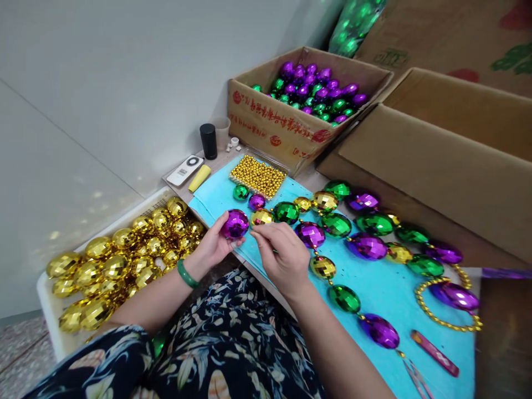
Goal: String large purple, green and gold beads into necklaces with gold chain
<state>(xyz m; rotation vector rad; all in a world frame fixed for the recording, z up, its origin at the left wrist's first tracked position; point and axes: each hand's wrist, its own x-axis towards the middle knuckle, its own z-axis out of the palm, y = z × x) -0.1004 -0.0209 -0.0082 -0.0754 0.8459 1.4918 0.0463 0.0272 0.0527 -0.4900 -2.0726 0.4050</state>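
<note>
Carton print: the brown cardboard carton at the worktop's far edge carries red Chinese characters and round red emblems, too slanted and soft to read surely.
Cardboard behind: a brown printed panel shows green lettering, illegible here, with red and green shapes.
Carton contents: shiny purple and green faceted beads, heaped below the rim.
Second carton: a plain brown open box, beside the first.
Crate: a white plastic crate off the worktop's left edge holds large gold faceted beads.
Tray: a shallow clear plastic tray near the far edge of the turquoise sheet holds small round gold beads.
Left hand: the left hand, a green bangle at its wrist, grips a large purple faceted bead above the sheet's near edge, toward its left corner.
Right hand: the right hand is closed, thumb and fingertips pinched together just beside a gold faceted bead; whether cord lies between them cannot be told.
Strands: purple, green and gold faceted beads stretch across the sheet toward its right edge, where a gold beaded loop lies.
Right edge: a slim pinkish-red tool, near the loop.
Left corner: a white phone-like item, yellow cone, black cylinder and translucent cup, just beyond the sheet.
</note>
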